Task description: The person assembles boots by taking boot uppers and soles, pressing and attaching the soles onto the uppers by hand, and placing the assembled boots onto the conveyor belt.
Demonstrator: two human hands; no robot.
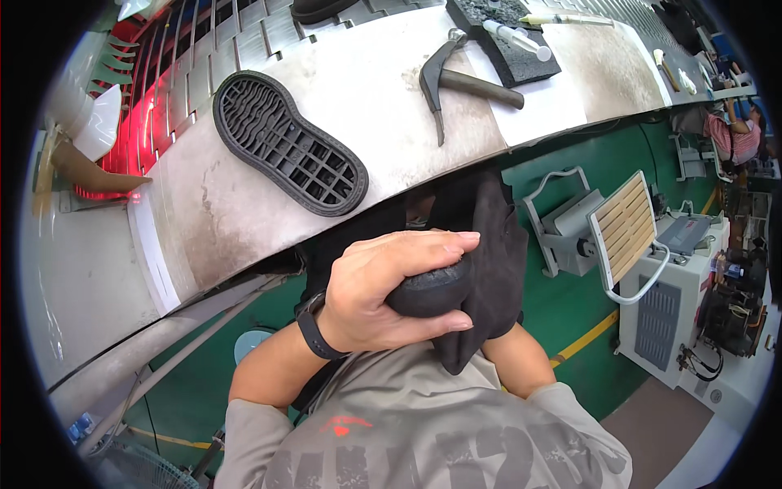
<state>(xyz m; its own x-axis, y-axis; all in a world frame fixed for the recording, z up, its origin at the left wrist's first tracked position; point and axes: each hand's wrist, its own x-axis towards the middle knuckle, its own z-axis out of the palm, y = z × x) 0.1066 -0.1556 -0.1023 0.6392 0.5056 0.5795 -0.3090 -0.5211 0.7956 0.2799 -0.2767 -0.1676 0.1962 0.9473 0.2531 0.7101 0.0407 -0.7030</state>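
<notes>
One black, suede-like shoe point(486, 273) — rounded end grasped by left hand point(363, 281); right hand hidden, grip unclear.

Large dark lettering point(444, 458) on the grey shirt point(407, 395), small red print point(340, 429) near it

Shoe factory floor: black sole point(287, 140) and hammer point(479, 86) on worktop point(358, 98), slatted metal conveyor point(254, 37) upper left, machine point(661, 314) at right.
</notes>
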